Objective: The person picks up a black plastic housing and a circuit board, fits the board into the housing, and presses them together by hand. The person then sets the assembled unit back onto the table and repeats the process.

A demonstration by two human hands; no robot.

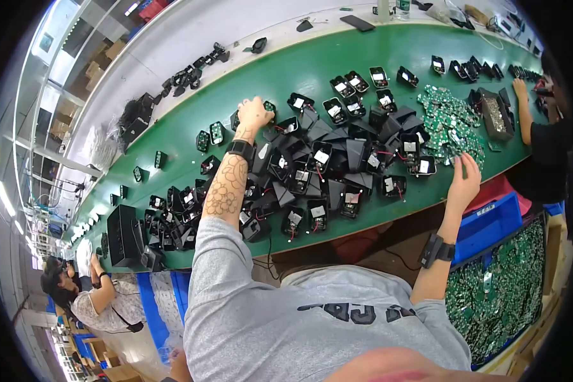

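Note:
My left hand (pixel 254 114) reaches across the green bench, its fingers closed on a small black plastic housing (pixel 269 107) in the row beyond the heap. Another housing (pixel 235 120) is partly hidden beside that hand. On the right, my right hand (pixel 466 183) has its fingertips pinched together at the near edge of a pile of green circuit boards (pixel 449 118). What lies between those fingertips is too small to make out. Between my arms spreads a heap of black housings (pixel 321 156) and black covers, several with white labels and red wires.
A blue bin (pixel 488 224) stands beside a large container of circuit boards (pixel 500 293) at lower right. A co-worker's arm (pixel 523 111) rests on the bench at far right; another person (pixel 86 296) sits at far left. A black box (pixel 125 235) stands on the bench's left part.

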